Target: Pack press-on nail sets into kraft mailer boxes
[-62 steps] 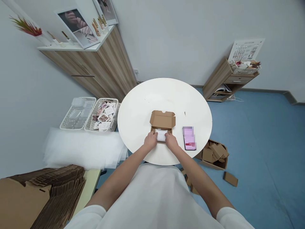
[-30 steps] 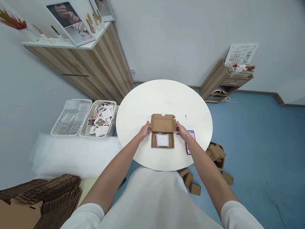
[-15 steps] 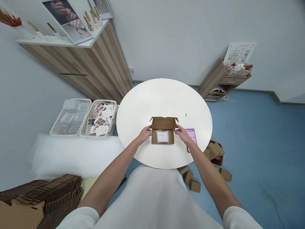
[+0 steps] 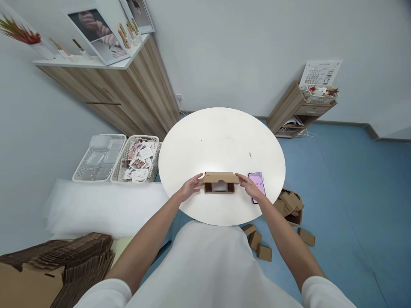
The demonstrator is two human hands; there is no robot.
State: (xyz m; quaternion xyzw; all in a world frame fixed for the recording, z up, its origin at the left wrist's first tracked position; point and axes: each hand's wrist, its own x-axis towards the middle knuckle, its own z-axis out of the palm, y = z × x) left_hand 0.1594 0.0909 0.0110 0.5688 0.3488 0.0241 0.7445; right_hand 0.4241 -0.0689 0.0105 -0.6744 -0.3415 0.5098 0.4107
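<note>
A small brown cardboard box [image 4: 219,189] sits on the white round table [image 4: 221,132]. Its lid [image 4: 221,176] is tilted partly down over it. Inside lies a white wrapped packet [image 4: 219,186], half covered by the lid. My left hand [image 4: 190,188] has its fingertips at the lid's left edge, the lower fingers a little apart. At the right edge, my right hand [image 4: 248,186] holds the lid's corner with its fingertips. A phone [image 4: 257,182] with a pink screen lies beside my right hand, partly behind the wrist.
At left stand a basket of clear plastic cases [image 4: 99,158] and a basket of printed cards [image 4: 136,158]. White wrap [image 4: 105,209] and stacked flat cardboard [image 4: 80,269] lie nearer. Right of the table, small boxes fill a carton [image 4: 293,219]; several more boxes [image 4: 264,253] lie on the floor.
The box lid has swung from upright and open to partly down toward me, with both hands at its sides. The packet inside is now half hidden.
</note>
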